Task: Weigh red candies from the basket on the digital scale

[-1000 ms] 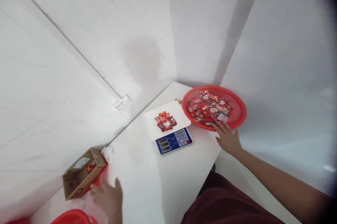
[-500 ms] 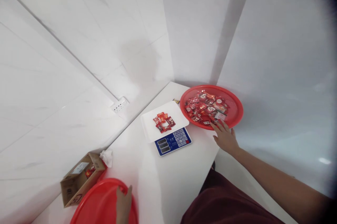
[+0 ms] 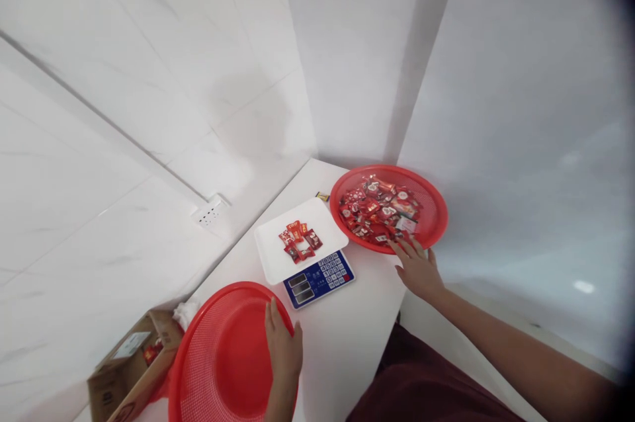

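Note:
My left hand (image 3: 284, 350) grips the near rim of an empty red mesh basket (image 3: 223, 356) at the lower left of the white table (image 3: 342, 336). My right hand (image 3: 415, 268) rests with fingers spread on the front rim of a second red basket (image 3: 431, 210), which is full of red wrapped candies (image 3: 380, 213). Between the two baskets stands a scale (image 3: 317, 274) with a blue keypad. Its white pan (image 3: 278, 256) carries several red candy packets (image 3: 299, 241).
A cardboard box (image 3: 126, 369) with a white tissue beside it sits at the table's left end, behind the empty basket. White tiled walls close in on the left and back, with a socket strip (image 3: 208, 212) on the left wall. The table edge runs beside my lap.
My left hand has brought the empty red basket up from the lower left and slid it toward the scale. My right hand has stayed on the full basket's rim.

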`<state>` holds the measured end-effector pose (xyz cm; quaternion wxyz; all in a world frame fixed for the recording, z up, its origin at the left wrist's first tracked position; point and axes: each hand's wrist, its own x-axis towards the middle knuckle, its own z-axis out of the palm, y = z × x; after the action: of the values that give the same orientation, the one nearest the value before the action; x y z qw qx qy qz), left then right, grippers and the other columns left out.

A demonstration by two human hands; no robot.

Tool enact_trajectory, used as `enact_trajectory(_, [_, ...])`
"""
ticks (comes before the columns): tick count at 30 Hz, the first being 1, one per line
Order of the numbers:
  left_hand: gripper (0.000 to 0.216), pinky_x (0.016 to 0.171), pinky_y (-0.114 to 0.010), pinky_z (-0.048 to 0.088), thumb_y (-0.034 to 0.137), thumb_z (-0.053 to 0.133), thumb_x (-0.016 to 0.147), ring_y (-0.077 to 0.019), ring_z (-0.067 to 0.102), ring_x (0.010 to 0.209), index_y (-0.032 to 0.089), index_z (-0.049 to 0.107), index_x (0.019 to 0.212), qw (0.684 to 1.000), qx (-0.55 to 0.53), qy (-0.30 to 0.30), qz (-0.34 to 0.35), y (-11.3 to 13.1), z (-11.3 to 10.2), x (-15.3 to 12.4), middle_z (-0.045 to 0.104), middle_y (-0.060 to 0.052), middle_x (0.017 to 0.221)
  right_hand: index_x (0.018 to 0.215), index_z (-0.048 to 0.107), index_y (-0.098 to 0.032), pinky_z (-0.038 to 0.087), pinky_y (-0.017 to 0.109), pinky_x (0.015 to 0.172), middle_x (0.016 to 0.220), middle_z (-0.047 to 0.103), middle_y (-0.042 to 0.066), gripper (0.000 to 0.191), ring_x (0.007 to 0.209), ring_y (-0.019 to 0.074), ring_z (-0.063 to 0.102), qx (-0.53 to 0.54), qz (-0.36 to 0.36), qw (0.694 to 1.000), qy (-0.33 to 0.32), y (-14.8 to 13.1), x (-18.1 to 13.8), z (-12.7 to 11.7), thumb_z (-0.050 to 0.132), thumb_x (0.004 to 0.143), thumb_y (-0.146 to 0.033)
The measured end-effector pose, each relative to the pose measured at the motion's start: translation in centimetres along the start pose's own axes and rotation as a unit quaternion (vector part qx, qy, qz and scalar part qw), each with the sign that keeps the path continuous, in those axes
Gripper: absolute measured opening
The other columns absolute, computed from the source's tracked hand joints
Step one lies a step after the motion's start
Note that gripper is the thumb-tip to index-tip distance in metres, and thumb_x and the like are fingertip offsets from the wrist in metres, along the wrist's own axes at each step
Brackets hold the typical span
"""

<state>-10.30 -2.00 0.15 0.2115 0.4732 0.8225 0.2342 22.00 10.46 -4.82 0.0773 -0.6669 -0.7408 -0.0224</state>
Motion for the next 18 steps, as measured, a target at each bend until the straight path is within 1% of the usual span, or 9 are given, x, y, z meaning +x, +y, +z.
enact_trajectory(2, [0.065,0.106,-0.043,0.021,0.039,0.043,0.079,-0.0252,0.013,0.133,0.016,0.019,0.135,0.997,0.007,0.02,0.074,1.7,0.4,2.3,0.018,-0.015,0.144,0.137,0.021,-0.029,0.028,0.053,0.096,0.13,0.045,0.006,0.064,0.126,0.0277,0.027,-0.003,-0.003,1.0,0.005,0.1,0.0,0.1,0.041,0.078,-0.018])
enact_trajectory(5, [0.073,0.105,-0.043,0.022,0.047,0.05,0.074,-0.0253,0.013,0.133,0.021,0.02,0.135,0.987,0.012,-0.001,0.161,4.9,1.6,7.0,0.018,-0.012,0.144,0.137,0.022,-0.029,0.03,0.05,0.094,0.129,0.046,0.006,0.064,0.124,0.0275,0.03,-0.01,-0.015,1.0,0.005,0.3,0.1,0.2,0.042,0.076,-0.017])
enact_trajectory(8, [0.086,0.105,-0.048,0.017,0.048,0.059,0.067,-0.029,0.006,0.134,0.022,0.016,0.137,0.976,0.066,-0.031,0.207,7.4,3.0,11.9,0.014,-0.012,0.146,0.134,0.031,-0.027,0.033,0.049,0.093,0.126,0.049,0.007,0.06,0.121,0.0276,0.033,-0.016,-0.03,0.999,0.007,0.6,0.2,0.2,0.042,0.076,-0.016])
enact_trajectory(10, [0.095,0.105,-0.05,0.013,0.051,0.064,0.061,-0.0328,0.003,0.133,0.023,0.015,0.137,0.966,0.121,-0.067,0.217,8.3,3.7,14.5,0.01,-0.012,0.147,0.13,0.037,-0.026,0.034,0.048,0.091,0.124,0.051,0.007,0.056,0.12,0.0277,0.035,-0.016,-0.042,0.999,0.009,0.9,0.2,0.3,0.041,0.076,-0.015])
enact_trajectory(12, [0.099,0.105,-0.051,0.01,0.057,0.064,0.057,-0.0362,0.002,0.133,0.023,0.017,0.137,0.955,0.171,-0.102,0.219,8.6,4.0,16.2,0.008,-0.012,0.147,0.128,0.04,-0.026,0.036,0.048,0.089,0.121,0.053,0.007,0.053,0.118,0.0277,0.038,-0.013,-0.056,0.998,0.012,1.2,0.4,0.3,0.039,0.077,-0.014])
enact_trajectory(13, [0.097,0.105,-0.051,0.01,0.059,0.062,0.058,-0.0367,0.002,0.132,0.024,0.019,0.137,0.949,0.191,-0.113,0.223,8.6,4.1,16.8,0.009,-0.011,0.147,0.128,0.04,-0.026,0.037,0.048,0.088,0.12,0.054,0.006,0.053,0.116,0.0276,0.039,-0.011,-0.062,0.998,0.016,1.3,0.4,0.3,0.038,0.077,-0.014])
enact_trajectory(15, [0.086,0.105,-0.049,0.01,0.061,0.055,0.064,-0.0348,0.006,0.132,0.027,0.024,0.136,0.937,0.221,-0.118,0.243,8.5,4.1,17.5,0.012,-0.009,0.147,0.129,0.039,-0.027,0.038,0.046,0.088,0.118,0.056,0.006,0.055,0.114,0.0271,0.042,-0.002,-0.073,0.997,0.028,1.5,0.5,0.5,0.038,0.076,-0.013])
enact_trajectory(18, [0.062,0.104,-0.045,0.017,0.055,0.041,0.077,-0.0303,0.021,0.129,0.028,0.032,0.132,0.929,0.238,-0.094,0.268,8.3,4.0,17.7,0.02,-0.006,0.145,0.131,0.036,-0.027,0.039,0.041,0.088,0.116,0.057,0.005,0.058,0.112,0.0262,0.044,0.013,-0.086,0.995,0.042,1.8,0.6,0.8,0.04,0.075,-0.013])
